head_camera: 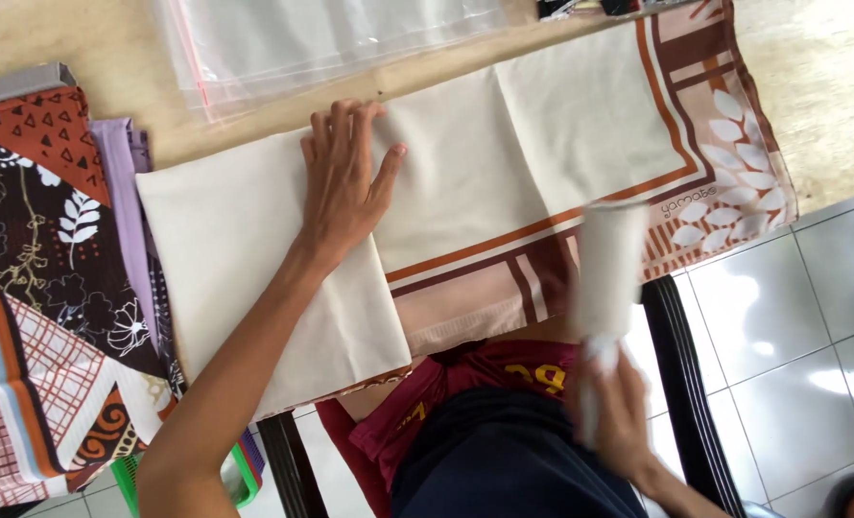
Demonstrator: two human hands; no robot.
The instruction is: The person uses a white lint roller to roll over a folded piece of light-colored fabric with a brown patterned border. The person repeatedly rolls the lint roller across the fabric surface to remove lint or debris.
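Observation:
A cream scarf [504, 153] with a brown and orange leaf border lies spread on the wooden table [82, 38], its left part folded over. My left hand [345, 177] presses flat on the fold, fingers apart, near the far edge. Off the table's near edge, my right hand [619, 408] grips a white, blurred sheet or card [607, 273] that stands upright over the scarf's border.
A stack of clear plastic bags [321, 38] lies at the far edge. Folded patterned scarves [43, 278] in brown, purple and rust are piled at the left. Grey floor tiles [792, 317] and a black table frame [681, 374] show at the right.

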